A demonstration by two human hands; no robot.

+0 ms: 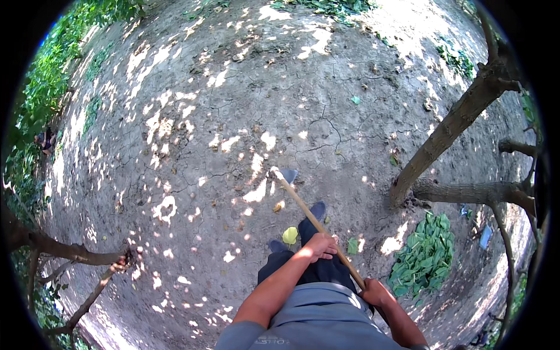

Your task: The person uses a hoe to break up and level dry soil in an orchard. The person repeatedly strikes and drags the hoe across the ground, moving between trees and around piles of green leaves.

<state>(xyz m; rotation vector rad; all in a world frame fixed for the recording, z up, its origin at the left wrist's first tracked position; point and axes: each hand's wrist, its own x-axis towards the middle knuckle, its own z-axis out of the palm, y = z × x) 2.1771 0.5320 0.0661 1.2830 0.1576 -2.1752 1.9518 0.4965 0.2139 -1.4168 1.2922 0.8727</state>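
Note:
A hoe with a long pale wooden handle slants across the front of my body. Its grey metal blade is at the far end, over the dry soil; I cannot tell whether it touches the ground. Partway along the handle, my left hand is closed round the wood. My right hand grips the handle nearer its back end, beside my right hip. My feet stand on the soil, with one dark shoe close to the handle and a yellow leaf between the shoes.
A heap of green leaves lies on the ground to my right, near a tree trunk that leans outward with low branches. Another branching trunk stands at left. Cracked, sun-dappled soil stretches ahead, with green foliage along the left.

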